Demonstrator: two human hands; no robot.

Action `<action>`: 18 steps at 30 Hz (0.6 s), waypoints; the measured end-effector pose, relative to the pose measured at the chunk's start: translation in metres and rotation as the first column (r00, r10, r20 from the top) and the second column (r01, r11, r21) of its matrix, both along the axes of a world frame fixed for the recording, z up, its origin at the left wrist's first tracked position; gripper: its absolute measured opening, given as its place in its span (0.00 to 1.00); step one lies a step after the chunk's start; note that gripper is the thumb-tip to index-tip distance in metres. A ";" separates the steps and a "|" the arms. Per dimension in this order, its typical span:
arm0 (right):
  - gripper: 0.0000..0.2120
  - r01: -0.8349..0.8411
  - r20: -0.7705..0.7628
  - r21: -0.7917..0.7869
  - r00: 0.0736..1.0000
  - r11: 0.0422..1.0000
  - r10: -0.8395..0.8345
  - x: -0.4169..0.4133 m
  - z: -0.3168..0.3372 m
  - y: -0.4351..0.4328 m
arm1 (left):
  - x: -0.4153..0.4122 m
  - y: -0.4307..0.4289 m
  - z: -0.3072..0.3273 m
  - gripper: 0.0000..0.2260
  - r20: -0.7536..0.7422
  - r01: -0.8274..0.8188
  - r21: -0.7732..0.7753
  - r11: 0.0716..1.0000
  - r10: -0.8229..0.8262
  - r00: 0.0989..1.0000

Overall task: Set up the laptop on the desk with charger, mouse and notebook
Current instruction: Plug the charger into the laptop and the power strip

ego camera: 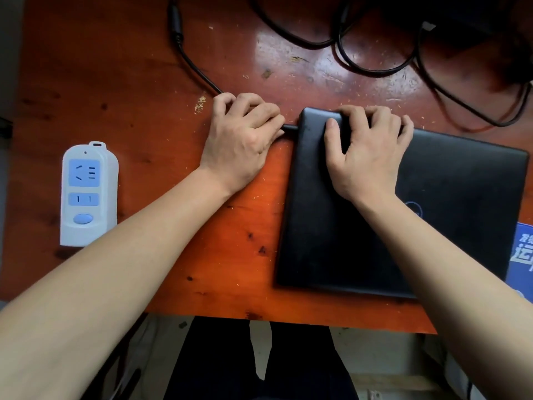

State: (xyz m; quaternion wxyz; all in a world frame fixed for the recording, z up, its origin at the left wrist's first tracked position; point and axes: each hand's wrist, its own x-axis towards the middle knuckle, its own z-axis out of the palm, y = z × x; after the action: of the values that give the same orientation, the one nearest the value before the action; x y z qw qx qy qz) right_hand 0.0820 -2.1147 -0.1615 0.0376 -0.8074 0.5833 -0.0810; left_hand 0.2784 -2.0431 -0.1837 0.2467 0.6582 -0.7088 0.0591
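Note:
A closed black laptop [450, 197] lies on the red-brown wooden desk [144, 116], right of centre. My left hand [245, 140] is closed around the charger plug [290, 128], whose tip meets the laptop's left side near the far corner. The black charger cable [196, 67] runs from that hand toward the far edge of the desk. My right hand [366, 148] presses on the laptop's far left corner, with the fingers curled over its back edge. No mouse is visible.
A white and blue power socket block [88, 194] lies at the desk's left. Loops of black cable [375, 64] lie at the far right. A blue printed item [522, 255] pokes out at the laptop's right edge. The desk's near edge crosses below the laptop.

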 end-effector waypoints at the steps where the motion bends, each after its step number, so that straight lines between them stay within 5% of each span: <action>1: 0.20 0.000 0.000 0.002 1.000 1.000 0.000 0.000 0.000 0.000 | 0.000 0.000 0.001 0.08 0.008 -0.002 0.001 1.000 0.002 1.000; 14: 0.21 -0.006 -0.003 -0.002 1.000 1.000 0.006 -0.001 -0.002 -0.001 | -0.004 0.000 -0.001 0.09 0.054 0.005 0.025 1.000 -0.006 0.999; 18: 0.21 -0.015 0.025 0.019 1.000 1.000 0.015 -0.003 0.000 0.003 | -0.009 0.003 -0.001 0.19 0.073 -0.076 0.122 0.990 0.067 0.995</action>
State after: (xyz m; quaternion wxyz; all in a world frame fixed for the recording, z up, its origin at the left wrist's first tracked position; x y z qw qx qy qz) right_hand 0.0794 -2.1122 -0.1620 0.0534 -0.8102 0.5774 -0.0850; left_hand 0.2694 -2.0399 -0.1843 0.1784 0.6950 -0.6950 0.0464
